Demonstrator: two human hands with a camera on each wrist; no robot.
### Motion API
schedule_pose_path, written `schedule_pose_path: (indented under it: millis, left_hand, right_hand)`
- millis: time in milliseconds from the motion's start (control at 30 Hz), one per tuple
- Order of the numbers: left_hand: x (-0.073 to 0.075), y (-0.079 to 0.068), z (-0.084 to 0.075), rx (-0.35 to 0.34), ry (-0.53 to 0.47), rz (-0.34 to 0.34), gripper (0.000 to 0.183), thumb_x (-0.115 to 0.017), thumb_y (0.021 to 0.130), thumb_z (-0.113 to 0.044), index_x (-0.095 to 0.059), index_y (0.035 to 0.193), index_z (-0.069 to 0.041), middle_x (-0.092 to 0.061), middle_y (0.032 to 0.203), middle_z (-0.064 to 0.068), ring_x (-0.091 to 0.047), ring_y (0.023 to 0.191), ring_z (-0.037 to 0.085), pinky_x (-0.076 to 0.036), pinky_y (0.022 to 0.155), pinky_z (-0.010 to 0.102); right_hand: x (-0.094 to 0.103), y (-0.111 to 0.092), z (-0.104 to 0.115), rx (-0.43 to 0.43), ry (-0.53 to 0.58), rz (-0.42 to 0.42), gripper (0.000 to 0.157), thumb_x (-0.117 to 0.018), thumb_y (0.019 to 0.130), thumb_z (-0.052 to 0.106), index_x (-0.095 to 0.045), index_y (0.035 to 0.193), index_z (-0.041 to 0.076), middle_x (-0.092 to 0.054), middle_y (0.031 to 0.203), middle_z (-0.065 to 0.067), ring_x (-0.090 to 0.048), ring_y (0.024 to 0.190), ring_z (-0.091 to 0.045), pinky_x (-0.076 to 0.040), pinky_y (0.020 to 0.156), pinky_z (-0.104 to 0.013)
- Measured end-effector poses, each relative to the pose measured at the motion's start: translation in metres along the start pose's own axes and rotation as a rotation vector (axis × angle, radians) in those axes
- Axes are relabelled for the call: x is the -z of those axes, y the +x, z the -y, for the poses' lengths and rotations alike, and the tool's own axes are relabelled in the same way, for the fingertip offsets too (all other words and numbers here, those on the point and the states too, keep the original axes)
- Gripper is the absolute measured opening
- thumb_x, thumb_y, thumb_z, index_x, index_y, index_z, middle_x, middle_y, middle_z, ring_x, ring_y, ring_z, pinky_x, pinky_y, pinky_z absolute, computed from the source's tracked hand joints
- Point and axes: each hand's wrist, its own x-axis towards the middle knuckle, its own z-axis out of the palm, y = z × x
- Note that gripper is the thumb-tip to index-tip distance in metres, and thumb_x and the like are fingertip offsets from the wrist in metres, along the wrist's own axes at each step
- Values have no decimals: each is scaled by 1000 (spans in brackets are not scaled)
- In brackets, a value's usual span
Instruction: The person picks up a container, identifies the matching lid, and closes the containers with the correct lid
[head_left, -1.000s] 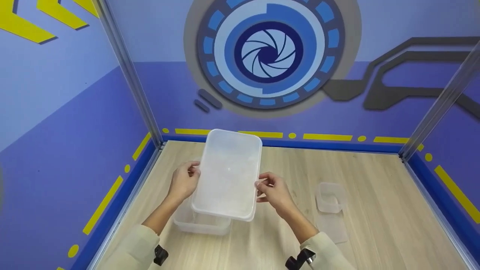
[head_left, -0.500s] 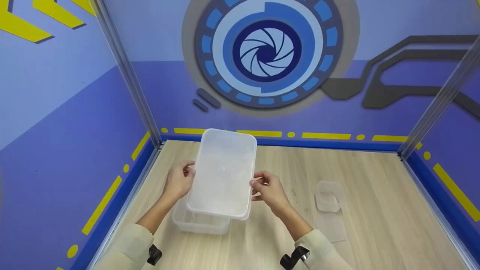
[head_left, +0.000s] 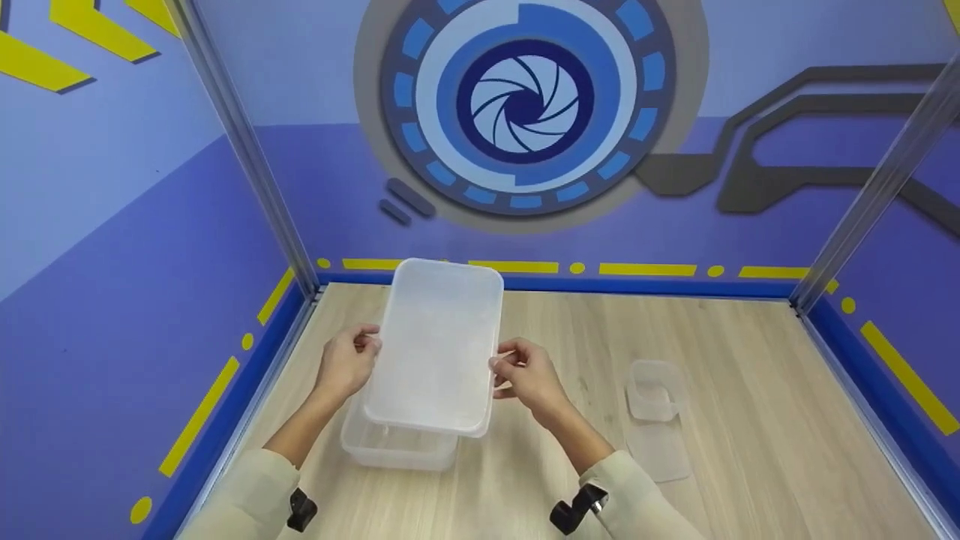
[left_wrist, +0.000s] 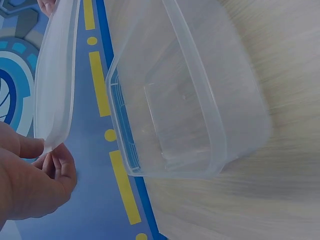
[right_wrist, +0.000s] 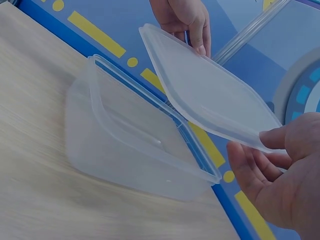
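Observation:
A translucent white rectangular lid (head_left: 435, 345) is held up in the air between both hands, its long sides running away from me. My left hand (head_left: 349, 364) pinches its left edge between thumb and fingers. On the opposite edge my right hand (head_left: 531, 379) pinches it the same way. Below and slightly left stands a large clear plastic food container (head_left: 401, 454), open at the top and partly hidden by the lid in the head view. Both wrist views show a gap between the lid (right_wrist: 215, 95) and the container's rim (right_wrist: 145, 162).
On the right of the wooden table (head_left: 757, 390) stands a small clear container (head_left: 654, 409), with a small flat translucent lid (head_left: 660, 454) lying just in front of it. Blue printed panels (head_left: 570, 247) wall the table at the back and sides, with metal posts at the corners.
Both hands and the lid have drifted slightly left in the head view, while the view itself has shifted a little. The grip on the lid is the same.

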Motion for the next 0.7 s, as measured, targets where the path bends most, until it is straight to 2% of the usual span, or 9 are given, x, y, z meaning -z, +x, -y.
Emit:
schedule_pose_path:
  millis: [333,567,700]
  left_hand:
    - [2,3,6,-9,3,-4,28,-61,102,0,-68,129,8,-70,105,18,-66,99,32,-54,85,44]
    - [5,4,14,51,-24,11,30,-59,102,0,-68,130,7,-70,110,20,-65,102,32,-53,83,38]
    - [6,3,18,67,-4,22,31,-58,103,-1,-67,131,8,-70,114,23,-65,102,33,-53,85,42]
  right_hand:
    - [-4,4,5,4,8,5,23,-67,103,5,-61,124,-4,-63,100,-17,-68,82,-25,-65,72,-40]
    - [-12,7,2,-1,51,17,23,-65,103,2,-59,124,-6,-63,98,-15,-67,79,-22,-65,70,-39]
    - [-16,8,1,-1,61,14,22,-66,103,2,-60,122,-6,-63,95,-14,-67,78,-22,-65,69,-38]
